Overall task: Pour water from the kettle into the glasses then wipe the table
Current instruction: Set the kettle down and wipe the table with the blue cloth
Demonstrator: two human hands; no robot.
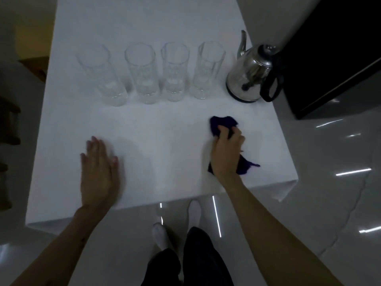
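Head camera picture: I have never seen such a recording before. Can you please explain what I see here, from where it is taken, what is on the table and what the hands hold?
There is no machine here. A person wears one wide-angle camera on the head, looking forward and down, so you see their own arms, legs and socks from above.

On the white table stand four clear tall glasses in a row, with a shiny metal kettle to their right, its black handle toward the table edge. Whether the glasses hold water is hard to tell.

The right hand grips a crumpled dark blue cloth and presses it on the table. The left hand lies flat and open on the table, holding nothing.
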